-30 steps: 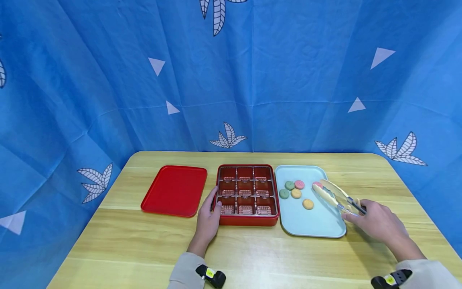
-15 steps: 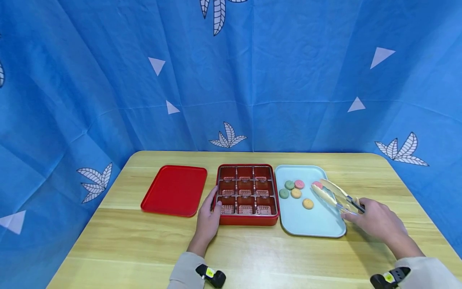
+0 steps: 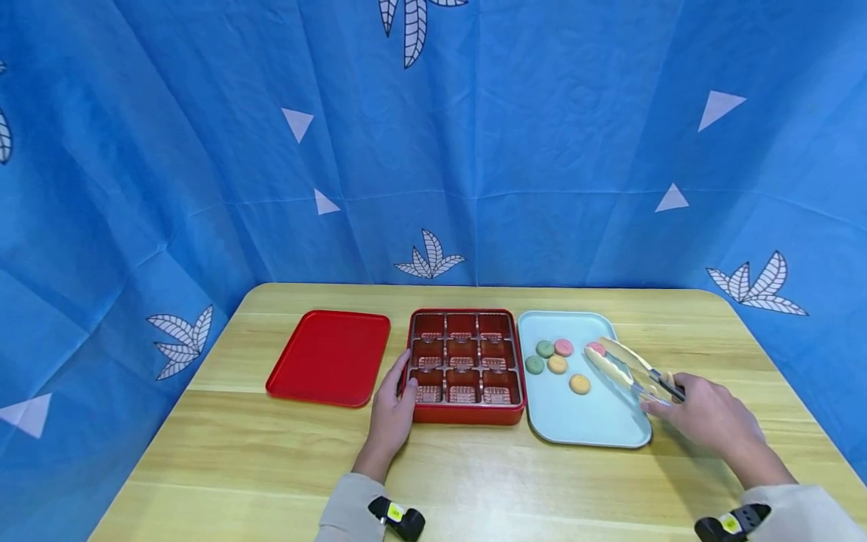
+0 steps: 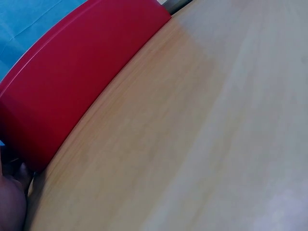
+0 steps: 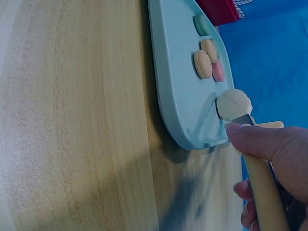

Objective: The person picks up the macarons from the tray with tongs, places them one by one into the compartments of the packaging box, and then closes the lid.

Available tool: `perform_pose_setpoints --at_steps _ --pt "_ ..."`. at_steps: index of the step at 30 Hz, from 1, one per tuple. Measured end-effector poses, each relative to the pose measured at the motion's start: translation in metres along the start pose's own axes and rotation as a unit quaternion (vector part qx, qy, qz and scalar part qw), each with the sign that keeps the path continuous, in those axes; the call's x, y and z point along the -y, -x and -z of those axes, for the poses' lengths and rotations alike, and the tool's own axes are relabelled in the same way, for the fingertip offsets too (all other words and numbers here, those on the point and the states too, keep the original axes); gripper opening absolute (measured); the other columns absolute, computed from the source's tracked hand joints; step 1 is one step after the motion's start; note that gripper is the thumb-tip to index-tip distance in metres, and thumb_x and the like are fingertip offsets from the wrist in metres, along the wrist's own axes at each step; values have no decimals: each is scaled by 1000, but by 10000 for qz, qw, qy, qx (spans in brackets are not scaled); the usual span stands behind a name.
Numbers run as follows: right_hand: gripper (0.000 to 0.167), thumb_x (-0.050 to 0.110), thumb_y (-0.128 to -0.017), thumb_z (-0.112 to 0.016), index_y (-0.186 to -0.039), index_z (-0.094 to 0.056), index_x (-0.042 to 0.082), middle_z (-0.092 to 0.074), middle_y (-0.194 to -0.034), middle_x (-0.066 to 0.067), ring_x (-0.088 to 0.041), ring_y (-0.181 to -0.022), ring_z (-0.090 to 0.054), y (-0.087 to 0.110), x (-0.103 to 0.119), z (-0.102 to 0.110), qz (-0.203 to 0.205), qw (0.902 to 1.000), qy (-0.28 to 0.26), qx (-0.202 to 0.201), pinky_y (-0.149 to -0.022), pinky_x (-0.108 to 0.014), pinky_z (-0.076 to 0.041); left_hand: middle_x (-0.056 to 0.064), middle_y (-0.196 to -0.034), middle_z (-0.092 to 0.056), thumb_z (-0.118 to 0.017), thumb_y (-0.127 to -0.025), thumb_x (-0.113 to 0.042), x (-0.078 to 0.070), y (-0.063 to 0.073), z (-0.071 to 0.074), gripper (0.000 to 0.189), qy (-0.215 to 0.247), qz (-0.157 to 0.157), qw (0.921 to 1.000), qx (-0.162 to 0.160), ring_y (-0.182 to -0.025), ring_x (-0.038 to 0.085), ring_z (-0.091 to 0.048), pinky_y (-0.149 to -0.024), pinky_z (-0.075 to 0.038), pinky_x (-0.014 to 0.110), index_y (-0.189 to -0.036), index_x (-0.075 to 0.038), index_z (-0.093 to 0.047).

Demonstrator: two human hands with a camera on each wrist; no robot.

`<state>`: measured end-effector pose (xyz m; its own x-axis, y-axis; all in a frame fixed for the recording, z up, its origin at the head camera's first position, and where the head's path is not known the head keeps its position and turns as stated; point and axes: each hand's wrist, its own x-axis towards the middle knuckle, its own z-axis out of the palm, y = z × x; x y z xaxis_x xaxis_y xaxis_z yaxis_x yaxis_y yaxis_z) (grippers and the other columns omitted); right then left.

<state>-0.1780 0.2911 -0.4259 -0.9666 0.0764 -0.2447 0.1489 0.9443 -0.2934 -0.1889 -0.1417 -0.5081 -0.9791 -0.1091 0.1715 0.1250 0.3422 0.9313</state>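
Observation:
My left hand (image 3: 391, 410) grips the left side of a red box (image 3: 467, 415), thumb at the rim and fingers along the outer wall. The box holds a clear insert with several bare compartments. In my right hand (image 3: 711, 418) is a pair of tongs (image 3: 637, 367) with cream-coloured ends and dark grips. The tong ends are spread around a pink macaron (image 3: 597, 348) at the right edge of a pale blue tray (image 3: 589, 425). To its left on the tray lie another pink macaron (image 3: 563, 347), green macarons (image 3: 534, 364) and yellow macarons (image 3: 579, 384).
A flat red lid (image 3: 330, 357) lies left of the box on the wooden table (image 3: 474, 482). The tray sits close against the box's right side. A blue curtain (image 3: 542, 150) hangs behind the table's far edge.
Very little differs. The tong ends have shifted slightly left around the pink macaron. My left hand and the box keep their places; the head view has moved a touch.

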Motion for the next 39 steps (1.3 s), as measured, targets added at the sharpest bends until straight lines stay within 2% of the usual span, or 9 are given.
perform_pose_setpoints --at_steps 5,8,16,24,32,34,39 --pt "91 69 -72 -64 -119 -50 -8 -53 -83 -13 -29 -73 -48 0 0 0 -20 10000 -8 15 -57 -39 -39 -4 -146 -40 -48 -96 -17 -1 0 0 49 -34 36 10000 0 -136 20 -35 -110 -31 48 -143 -30 -39" --pt "88 68 -72 -64 -117 -51 -7 -53 -82 -13 -29 -72 -48 1 0 0 -1 10000 -26 -20 -56 -38 -38 -6 -146 -40 -48 -96 -18 -1 0 0 49 -41 92 9999 5 -136 18 -34 -110 -31 46 -143 -32 -39" --pt "83 68 -72 -64 -112 -54 -4 -51 -77 -9 -26 -69 -47 5 2 -1 106 9998 -49 -182 -53 -34 -34 -1 -147 -40 -48 -96 -15 1 0 0 50 -44 -34 10000 -26 -137 21 -34 -111 -30 48 -144 -28 -39" --pt "70 65 -72 -66 -102 -56 2 -45 -68 -4 -23 -65 -45 12 5 -3 383 9983 -46 -445 -50 -31 -29 -1 -147 -40 -48 -96 -14 0 0 0 50 0 -101 9999 -11 -137 20 -33 -112 -29 45 -144 -27 -39" --pt "64 65 -73 -65 -98 -58 6 -44 -66 -1 -20 -63 -43 18 13 -1 565 9968 -65 -558 -50 -30 -28 10 -146 -40 -46 -96 -8 -38 10 8 49 71 69 9999 112 -137 28 -34 -111 -29 48 -144 -10 -38" --pt "60 64 -73 -65 -93 -57 9 -42 -65 -1 -19 -62 -43 19 15 -2 610 9964 -78 -588 -49 -30 -27 11 -146 -40 -46 -96 -8 -37 10 8 49 50 76 9999 124 -137 28 -34 -111 -30 48 -144 -9 -38" --pt "58 65 -73 -65 -90 -57 11 -41 -65 -1 -19 -62 -42 22 20 -1 697 9955 -95 -632 -49 -30 -27 6 -148 -39 -47 -96 -11 -14 3 4 50 94 97 9998 113 -138 26 -32 -112 -28 48 -145 -17 -38"
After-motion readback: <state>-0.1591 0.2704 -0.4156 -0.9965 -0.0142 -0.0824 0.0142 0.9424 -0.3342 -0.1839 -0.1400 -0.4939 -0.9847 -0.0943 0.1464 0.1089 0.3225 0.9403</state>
